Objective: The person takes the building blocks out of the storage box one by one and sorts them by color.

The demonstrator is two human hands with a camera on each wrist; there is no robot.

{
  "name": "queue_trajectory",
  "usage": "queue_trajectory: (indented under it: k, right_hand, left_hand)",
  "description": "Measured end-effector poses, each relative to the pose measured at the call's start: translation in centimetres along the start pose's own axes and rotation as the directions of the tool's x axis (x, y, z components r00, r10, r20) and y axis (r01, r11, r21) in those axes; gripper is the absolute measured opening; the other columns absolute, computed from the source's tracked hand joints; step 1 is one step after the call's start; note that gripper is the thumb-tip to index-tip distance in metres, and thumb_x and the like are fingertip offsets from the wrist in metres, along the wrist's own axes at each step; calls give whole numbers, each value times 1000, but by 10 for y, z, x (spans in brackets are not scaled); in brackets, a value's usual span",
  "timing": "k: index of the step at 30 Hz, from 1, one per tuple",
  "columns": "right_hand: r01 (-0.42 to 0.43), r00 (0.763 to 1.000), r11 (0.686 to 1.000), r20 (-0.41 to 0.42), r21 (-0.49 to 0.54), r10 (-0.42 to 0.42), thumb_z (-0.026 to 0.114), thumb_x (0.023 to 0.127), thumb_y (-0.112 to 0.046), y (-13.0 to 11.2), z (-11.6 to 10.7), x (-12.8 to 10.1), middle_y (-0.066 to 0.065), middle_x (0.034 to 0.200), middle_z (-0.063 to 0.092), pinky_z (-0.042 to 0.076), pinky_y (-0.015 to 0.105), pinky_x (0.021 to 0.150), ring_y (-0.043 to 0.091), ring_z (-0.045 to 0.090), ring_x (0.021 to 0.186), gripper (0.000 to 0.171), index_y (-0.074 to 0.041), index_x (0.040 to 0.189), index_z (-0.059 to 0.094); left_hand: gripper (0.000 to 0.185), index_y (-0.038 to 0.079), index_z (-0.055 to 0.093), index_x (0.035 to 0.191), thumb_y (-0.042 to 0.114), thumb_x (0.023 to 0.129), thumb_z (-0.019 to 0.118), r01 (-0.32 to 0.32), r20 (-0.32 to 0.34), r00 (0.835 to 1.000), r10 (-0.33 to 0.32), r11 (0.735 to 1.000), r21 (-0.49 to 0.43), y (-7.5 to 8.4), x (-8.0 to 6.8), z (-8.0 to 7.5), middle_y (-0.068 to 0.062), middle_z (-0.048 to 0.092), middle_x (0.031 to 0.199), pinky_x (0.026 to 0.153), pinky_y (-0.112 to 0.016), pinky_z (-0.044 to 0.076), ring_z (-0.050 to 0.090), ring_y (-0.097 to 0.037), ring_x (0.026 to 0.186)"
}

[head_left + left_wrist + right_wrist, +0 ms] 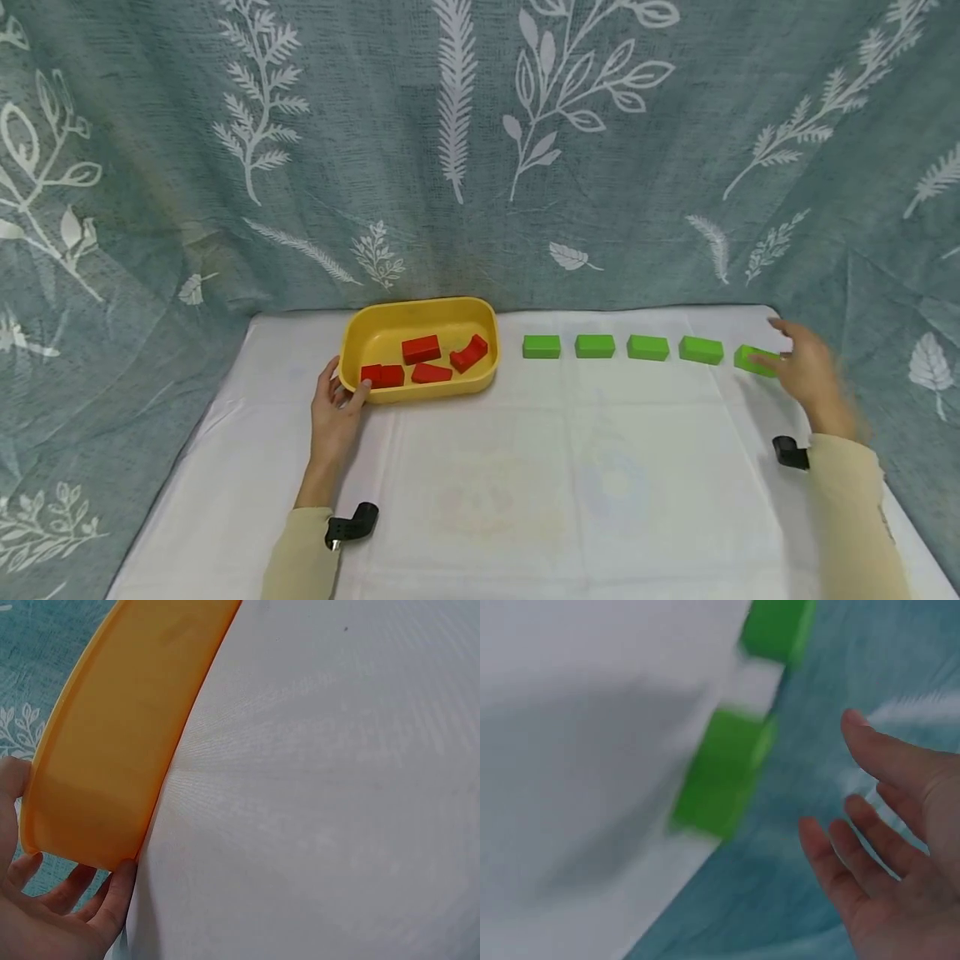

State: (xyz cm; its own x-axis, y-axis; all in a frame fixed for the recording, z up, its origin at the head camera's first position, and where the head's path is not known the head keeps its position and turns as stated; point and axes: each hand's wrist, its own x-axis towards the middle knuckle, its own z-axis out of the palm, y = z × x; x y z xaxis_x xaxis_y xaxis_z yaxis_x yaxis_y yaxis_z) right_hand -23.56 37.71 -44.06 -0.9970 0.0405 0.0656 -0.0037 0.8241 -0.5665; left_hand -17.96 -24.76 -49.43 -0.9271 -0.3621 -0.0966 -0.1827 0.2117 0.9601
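A yellow tray (420, 396) with several red blocks (422, 349) in it stands at the back left of the white cloth. My left hand (335, 425) grips its near left corner, the thumb over the rim and the fingers along the outer wall. In the left wrist view those fingers (116, 900) reach to the tray's lower edge. Several green blocks (595, 346) form a spaced row to the right of the tray. Beside the rightmost green block (753, 360) is my right hand (810, 375), fingers spread and holding nothing. The right wrist view shows a gap between hand and block (720, 772).
A white cloth (525, 492) covers the table. Behind it and at both sides hangs a teal curtain (375, 167) with white leaf prints, close behind the tray and the row. A black wrist camera (352, 525) sits on each forearm.
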Motion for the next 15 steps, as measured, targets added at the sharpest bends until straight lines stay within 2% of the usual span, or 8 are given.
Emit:
queue_trajectory:
  k: [2, 4, 8, 11, 13, 15]
  right_hand:
    - [117, 993, 993, -17, -7, -117, 69, 91, -6, -31, 10, 8, 39, 133, 44, 46, 63, 86, 56, 50, 110, 60, 13, 140, 40]
    - [219, 976, 976, 10, 1, -219, 69, 90, -2, -65, 23, 18, 36, 128, 51, 49, 60, 85, 51, 53, 110, 54, 12, 136, 46]
    - [347, 930, 937, 142, -41, -338, 69, 90, -5, -139, 54, 28, 28, 123, 60, 52, 54, 85, 43, 61, 106, 46, 7, 132, 54]
    - [431, 881, 902, 235, -40, -410, 71, 90, -9, -192, 82, 31, 22, 120, 64, 54, 48, 85, 37, 64, 104, 43, 3, 130, 59]
    - [480, 840, 877, 281, 14, -465, 71, 90, -9, -223, 102, 32, 19, 118, 66, 54, 46, 86, 35, 64, 105, 41, 1, 128, 61]
    - [532, 788, 843, 317, 82, -528, 70, 90, -7, -247, 122, 34, 18, 120, 66, 54, 44, 88, 33, 64, 106, 40, 0, 128, 62]
  left_hand:
    - [69, 17, 24, 156, 21, 98, 61, -5, -6, 1000, 5, 1000, 1, 0, 0, -1, -17, 43, 146, 79, -1, 40, 49, -29, 125]
    - [69, 17, 25, 156, 21, 98, 61, -10, -9, 1000, 10, 1000, 0, 0, 0, -2, -17, 43, 146, 79, -1, 40, 49, -29, 125]
    - [69, 16, 25, 156, 19, 98, 62, -13, -5, 1000, 13, 1000, -8, 0, 1, -2, -17, 43, 146, 80, -2, 41, 49, -29, 125]
    - [69, 17, 25, 156, 19, 98, 61, -8, 0, 1000, 8, 1000, -11, 0, 1, -1, -17, 43, 146, 85, -5, 43, 48, -29, 126]
    - [68, 17, 25, 156, 18, 98, 61, -3, 3, 1000, 3, 1000, -11, -1, 0, -1, -16, 43, 146, 92, -10, 44, 48, -28, 126]
    - [69, 17, 25, 156, 19, 98, 61, 5, 2, 1000, -5, 1000, -9, -1, 0, 0, -16, 43, 147, 99, -18, 44, 47, -27, 127]
